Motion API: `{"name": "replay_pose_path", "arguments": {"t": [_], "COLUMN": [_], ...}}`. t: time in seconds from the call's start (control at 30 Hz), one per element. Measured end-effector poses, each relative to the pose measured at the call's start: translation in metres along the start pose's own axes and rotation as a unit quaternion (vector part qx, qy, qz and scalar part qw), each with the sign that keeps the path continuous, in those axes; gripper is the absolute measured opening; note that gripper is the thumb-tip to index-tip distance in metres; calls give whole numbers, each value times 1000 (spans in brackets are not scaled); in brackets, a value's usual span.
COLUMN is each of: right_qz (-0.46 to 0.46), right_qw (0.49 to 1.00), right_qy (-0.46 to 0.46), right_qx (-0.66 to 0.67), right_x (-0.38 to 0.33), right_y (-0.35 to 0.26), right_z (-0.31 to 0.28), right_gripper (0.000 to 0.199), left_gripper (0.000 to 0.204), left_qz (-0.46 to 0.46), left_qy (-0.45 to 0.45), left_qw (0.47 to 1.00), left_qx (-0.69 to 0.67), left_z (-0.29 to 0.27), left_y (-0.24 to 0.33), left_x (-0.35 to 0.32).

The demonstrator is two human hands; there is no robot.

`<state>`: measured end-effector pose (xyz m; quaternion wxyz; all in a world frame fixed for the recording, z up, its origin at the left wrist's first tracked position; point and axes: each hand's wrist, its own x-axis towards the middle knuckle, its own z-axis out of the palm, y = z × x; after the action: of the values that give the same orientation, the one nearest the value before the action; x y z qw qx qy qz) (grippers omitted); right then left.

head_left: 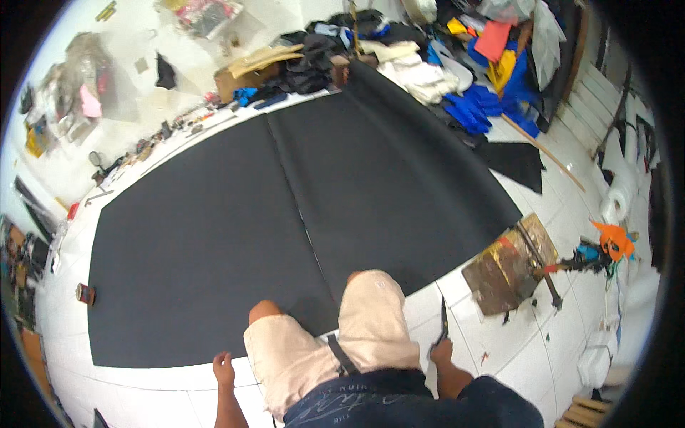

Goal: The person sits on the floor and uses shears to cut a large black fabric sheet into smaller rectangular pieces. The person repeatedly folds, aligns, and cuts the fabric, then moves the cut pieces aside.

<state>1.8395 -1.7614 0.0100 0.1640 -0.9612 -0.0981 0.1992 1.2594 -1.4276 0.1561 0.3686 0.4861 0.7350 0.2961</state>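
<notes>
A large black sheet of material [193,235] lies spread over the white tiled floor, and my bent knees are over its near edge. A narrow dark line [308,239] runs across it from the far edge toward my knees. Its right part rises into a thick loose roll [428,150]. My right hand [442,352] is closed around a long, dark, pointed knife-like blade [444,321], held over the tiles right of my knee. Beside my left knee, my left hand [223,368] hangs with loosely curled fingers and nothing visible in it, near the sheet's front edge.
A stained board with a metal bar [499,274] touches the sheet's right corner. A small can [85,294] stands at its left edge. Heaped cloth [421,71] and blue fabric [471,107] fill the back right. Small tools [146,146] line the far wall. A wooden stick [546,153] lies right.
</notes>
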Motion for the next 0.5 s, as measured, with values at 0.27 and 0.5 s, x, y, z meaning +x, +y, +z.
{"name": "replay_pose_path", "arguments": {"t": [0.27, 0.5], "right_qz": [-114, -516], "right_qw": [959, 847], "right_qy": [-84, -78], "right_qx": [-244, 105], "right_x": [48, 48], "right_y": [57, -181], "right_z": [34, 42], "right_gripper": [22, 52], "left_gripper": [52, 57], "left_qz": [237, 253], "left_qy": [-43, -93], "left_qw": [959, 936], "left_qx": [146, 226], "left_z": [69, 68], "left_y": [149, 174], "left_x": [-61, -107]}}
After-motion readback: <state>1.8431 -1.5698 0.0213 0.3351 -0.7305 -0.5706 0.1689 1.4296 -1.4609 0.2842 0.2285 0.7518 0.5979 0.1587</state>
